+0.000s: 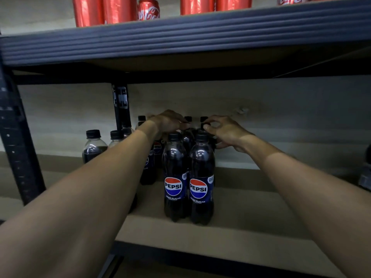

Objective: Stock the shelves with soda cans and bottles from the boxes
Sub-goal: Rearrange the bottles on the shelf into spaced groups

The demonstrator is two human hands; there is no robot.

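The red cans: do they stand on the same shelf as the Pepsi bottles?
No, the red cans stand on the upper shelf, above the Pepsi bottles.

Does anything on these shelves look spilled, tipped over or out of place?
Nothing stands out. The Pepsi bottles stand upright on the lower shelf, the red cans stand upright above, and no spill is visible.
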